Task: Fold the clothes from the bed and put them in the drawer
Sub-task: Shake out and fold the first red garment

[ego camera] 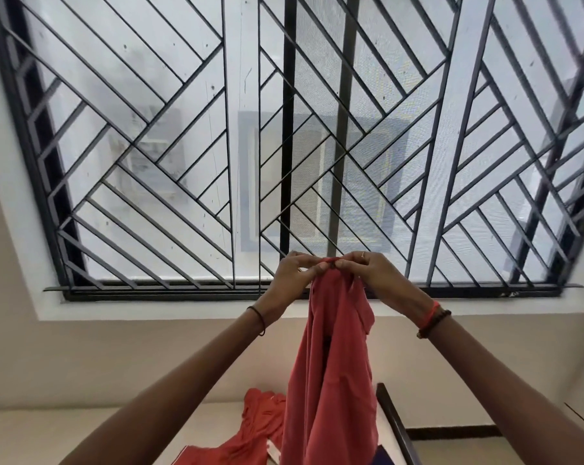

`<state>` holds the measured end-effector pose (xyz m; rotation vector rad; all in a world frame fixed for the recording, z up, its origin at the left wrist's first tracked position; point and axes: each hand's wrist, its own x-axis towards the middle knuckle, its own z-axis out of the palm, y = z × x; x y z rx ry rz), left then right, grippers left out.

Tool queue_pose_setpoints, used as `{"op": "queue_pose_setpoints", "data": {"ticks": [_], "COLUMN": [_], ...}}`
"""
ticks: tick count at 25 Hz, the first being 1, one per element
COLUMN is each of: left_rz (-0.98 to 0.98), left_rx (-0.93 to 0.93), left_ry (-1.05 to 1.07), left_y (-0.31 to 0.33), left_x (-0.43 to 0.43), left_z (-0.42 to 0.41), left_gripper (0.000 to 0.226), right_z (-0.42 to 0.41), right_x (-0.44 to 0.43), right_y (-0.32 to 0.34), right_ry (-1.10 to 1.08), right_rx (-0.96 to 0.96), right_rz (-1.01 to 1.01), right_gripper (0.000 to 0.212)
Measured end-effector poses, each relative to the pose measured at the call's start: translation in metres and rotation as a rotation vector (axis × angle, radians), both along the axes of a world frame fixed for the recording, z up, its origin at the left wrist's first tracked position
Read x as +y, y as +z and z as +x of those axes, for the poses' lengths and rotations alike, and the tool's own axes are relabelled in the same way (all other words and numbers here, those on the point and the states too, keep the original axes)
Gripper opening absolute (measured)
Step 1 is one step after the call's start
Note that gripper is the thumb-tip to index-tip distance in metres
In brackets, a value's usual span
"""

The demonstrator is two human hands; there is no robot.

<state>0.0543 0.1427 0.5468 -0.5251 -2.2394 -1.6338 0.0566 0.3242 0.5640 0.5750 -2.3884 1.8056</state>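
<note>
Both hands raised, close together, almost touching at the fingertips.

Left hand (292,273): fingers curled, thumb and fingers pinching the top edge of the red garment (327,380). Dark thread band (258,318) on the wrist.

Right hand (368,273): fingers curled the same way, pinching the same top edge just right of the left hand. Small ring (362,254) on one finger. Red thread and bead bracelet (433,318) on the wrist.

Red garment: the short stretch of edge held between the two hands is bunched. The rest hangs straight down below the hands in long loose folds, between the two forearms. A flap sticks out below the right hand. The lower end runs out of the bottom of the view.

Second garment (250,431), orange-red: lies crumpled on the bed (22,437), well below the left hand, partly hidden behind the hanging cloth. Whether the two cloths touch cannot be told.

Dark rail (394,427): slants down below the right hand, just right of the hanging garment.

Behind and above the hands: window grille (216,146) of black diagonal bars, with frosted panes and mesh. Its sill sits level with the wrists. Pale wall below it.
</note>
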Motion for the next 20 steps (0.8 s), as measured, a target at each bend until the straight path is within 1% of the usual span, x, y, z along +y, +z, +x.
{"op": "queue_pose_setpoints", "data": {"ticks": [1, 4, 6, 8, 9, 11, 13, 15, 16, 17, 18, 20], "left_rz": [0.027, 0.148, 0.21, 0.264, 0.298, 0.349, 0.403, 0.463, 0.487, 0.503, 0.517, 0.556], "left_rx": [-0.017, -0.143, -0.249, -0.312, -0.339, -0.405, -0.507, -0.595, -0.622, -0.637, -0.646, -0.635], "left_ry": [-0.005, -0.113, -0.17, -0.172, -0.164, -0.152, -0.146, -0.139, -0.127, -0.116, -0.11, -0.115], "left_y": [0.0, -0.003, -0.006, -0.009, -0.01, -0.011, -0.013, -0.02, -0.023, -0.025, -0.026, -0.025], "left_x": [0.0, 0.003, 0.005, 0.007, 0.007, 0.007, 0.008, 0.01, 0.011, 0.012, 0.012, 0.013], "left_z": [0.001, 0.009, 0.01, 0.01, 0.011, 0.01, 0.012, 0.013, 0.013, 0.011, 0.01, 0.008], "left_gripper": [0.018, 0.021, 0.028, 0.035, 0.034, 0.028, 0.023, 0.019, 0.017, 0.017, 0.017, 0.019], "right_z": [-0.001, -0.004, -0.006, -0.008, -0.009, -0.01, -0.009, -0.004, 0.002, 0.01, 0.019, 0.033], "right_x": [-0.002, -0.003, -0.005, -0.008, -0.009, -0.011, -0.013, -0.015, -0.018, -0.024, -0.031, -0.045], "right_y": [0.0, -0.003, -0.007, -0.012, -0.014, -0.017, -0.02, -0.025, -0.029, -0.035, -0.042, -0.059], "right_ry": [-0.02, -0.093, -0.051, 0.014, 0.035, 0.01, -0.122, -0.403, -0.521, -0.562, -0.54, -0.45], "right_rx": [0.007, -0.044, -0.12, -0.172, -0.184, -0.179, -0.092, 0.123, 0.239, 0.311, 0.332, 0.304], "right_rz": [-0.042, -0.181, -0.244, -0.268, -0.28, -0.264, -0.154, 0.015, 0.062, 0.073, 0.073, 0.112], "right_gripper": [0.005, 0.027, 0.03, 0.035, 0.036, 0.031, 0.024, 0.019, 0.018, 0.019, 0.022, 0.027]}}
